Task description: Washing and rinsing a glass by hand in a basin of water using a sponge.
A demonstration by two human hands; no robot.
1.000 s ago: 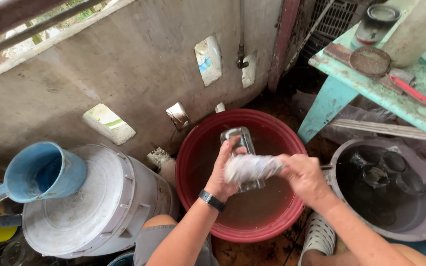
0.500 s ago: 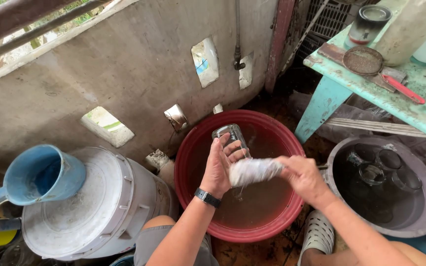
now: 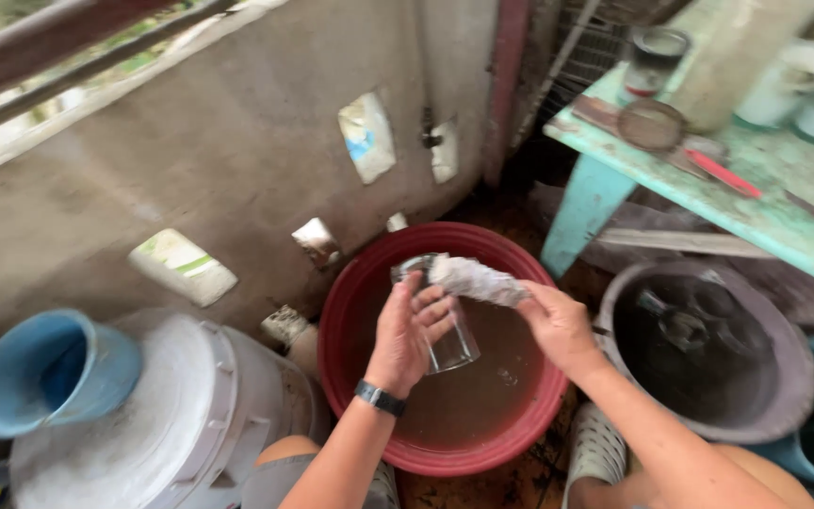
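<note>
Two bare hands at work over a red basin [image 3: 350, 311] of murky brown water; left hand [image 3: 407, 330], fingers curled and clamped around a clear drinking glass [image 3: 445, 330], black band at the wrist; glass tilted, mouth toward the upper left, held above the water and inside the basin's rim; right hand [image 3: 558, 325] closed on one end of a wadded pale cloth [image 3: 478, 279], the other end pressed at the glass's mouth; cloth touching the glass, not the water. Left of the basin, a white plastic drum [image 3: 171, 424] with a ribbed lid, and a blue jug [image 3: 49, 372] resting at its near-left edge; between drum and basin, a small pale object, too blurred to tell. Right of the basin, just beside it, a grey tub [image 3: 784, 377] of dark water with several glasses lying submerged; beyond that, a teal container at the frame's corner, only partly seen. Upper right, a worn turquoise table [image 3: 605, 179] bearing a round metal strainer [image 3: 650, 123], a dark-filled glass [image 3: 654, 58], a red-handled tool [image 3: 723, 172] and pale containers, blurred. Behind everything, a rough concrete wall [image 3: 237, 141] with a few pale scraps stuck on or lying against it; bare knees at the bottom edge, and a white perforated sandal [image 3: 600, 448] on wet dark ground.
</note>
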